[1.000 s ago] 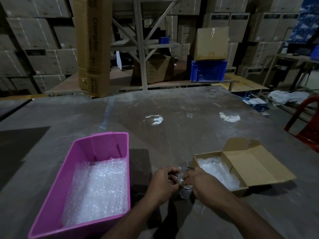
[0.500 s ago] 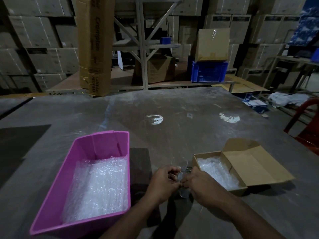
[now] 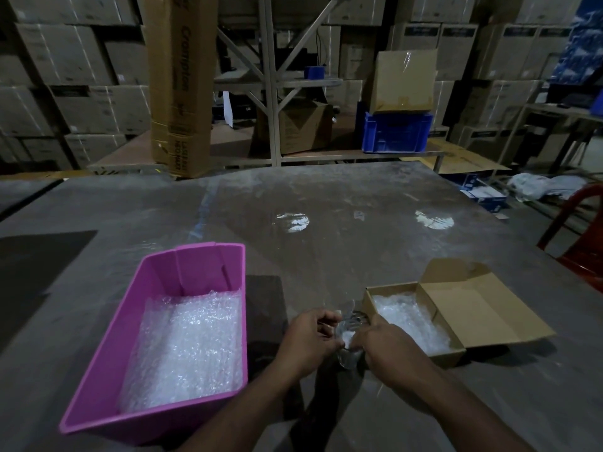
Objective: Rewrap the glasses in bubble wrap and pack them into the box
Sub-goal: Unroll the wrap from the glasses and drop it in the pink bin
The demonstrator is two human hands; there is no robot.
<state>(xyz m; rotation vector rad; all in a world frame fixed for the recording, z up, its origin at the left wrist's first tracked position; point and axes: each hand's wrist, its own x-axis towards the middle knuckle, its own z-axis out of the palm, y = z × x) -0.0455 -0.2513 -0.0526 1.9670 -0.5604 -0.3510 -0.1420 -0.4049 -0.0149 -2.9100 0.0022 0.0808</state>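
- Little had moved since earlier: both our hands stayed on the glass (image 3: 347, 340).
- Our left hand (image 3: 310, 342) and right hand (image 3: 385, 345) each kept a curled grip on it, at the box's (image 3: 453, 353) nine o'clock.
- Wrapping looked unfinished; packing remained.

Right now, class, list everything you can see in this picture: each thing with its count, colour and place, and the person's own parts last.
Table: one, grey, fills the foreground.
Bin: one, pink, on the table's left, lined with bubble wrap.
Box: one, brown cardboard, open, on the table's right, clear wrap inside.
Glass: one, clear, between the hands in front of the box; wrapping hard to make out.
Crate: one, blue, on the low platform behind, carton on top.
Tall carton: one, brown, upright behind the table.
Stacked cartons: many, brown, along the back.
Chair: one, red, far right.
Left hand: grips the glass.
Right hand: grips the glass.
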